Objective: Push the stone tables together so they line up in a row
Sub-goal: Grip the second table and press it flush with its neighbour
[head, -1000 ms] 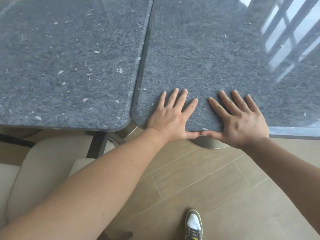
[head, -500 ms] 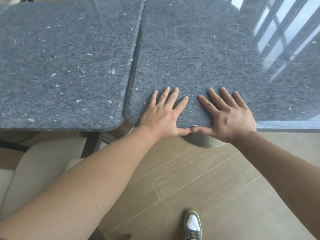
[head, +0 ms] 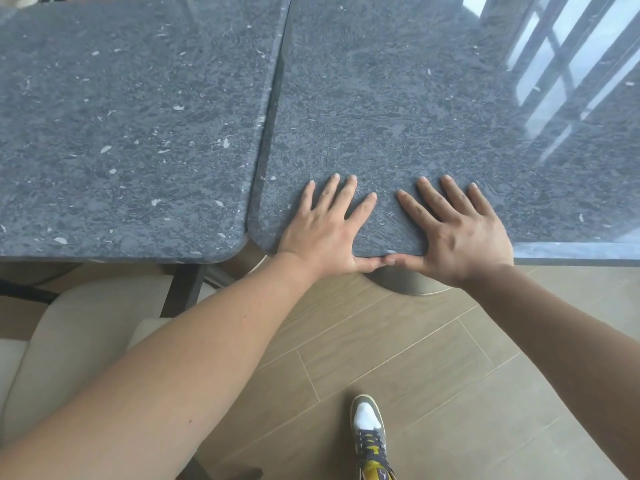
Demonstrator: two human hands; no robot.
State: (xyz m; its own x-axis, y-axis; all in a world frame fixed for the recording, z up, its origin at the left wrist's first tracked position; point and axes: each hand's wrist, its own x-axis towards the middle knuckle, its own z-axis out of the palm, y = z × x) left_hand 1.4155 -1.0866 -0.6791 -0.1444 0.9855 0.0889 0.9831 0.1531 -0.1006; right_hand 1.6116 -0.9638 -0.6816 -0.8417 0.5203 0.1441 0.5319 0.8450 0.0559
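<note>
Two dark grey speckled stone tables fill the upper view. The left stone table (head: 121, 133) and the right stone table (head: 415, 98) lie side by side with only a thin dark seam between them. Their near edges almost line up; the right one's sits slightly nearer to me. My left hand (head: 323, 230) lies flat on the right table near its front left corner, fingers spread. My right hand (head: 460, 233) lies flat beside it, fingers spread too. Both thumbs hook over the front edge and their tips touch.
A cream cushioned chair (head: 79, 327) stands under the left table by a dark table leg (head: 181, 289). A round metal base (head: 408, 282) shows under the right table. My shoe (head: 369, 434) stands on the wooden plank floor. Window bars reflect on the right tabletop.
The gap between the two tables has narrowed to a thin seam. Both hands stay flat on the right table in the same spot.
</note>
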